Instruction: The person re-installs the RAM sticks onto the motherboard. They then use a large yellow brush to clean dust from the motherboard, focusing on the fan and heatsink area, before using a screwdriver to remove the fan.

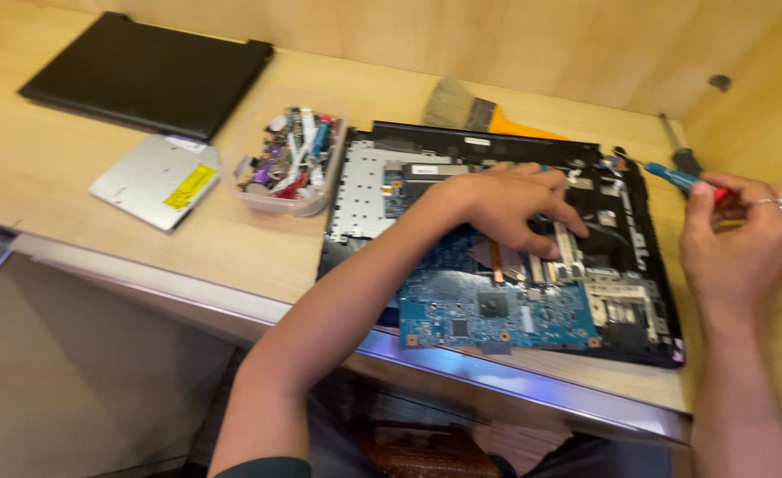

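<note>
Blue motherboard in opened laptop | left hand spread, pressing it | right hand pinching screwdriver | risk: tip slips, scratches board.

On the wooden bench lie a closed black laptop, a silver optical drive (yellow label on top), a clear tub of small parts, and a paintbrush behind.

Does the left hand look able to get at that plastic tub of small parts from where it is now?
Probably yes. The left hand rests on the opened laptop, and the plastic tub stands just beside the laptop's left edge on the wooden table, open-topped, with nothing lying between them.
</note>
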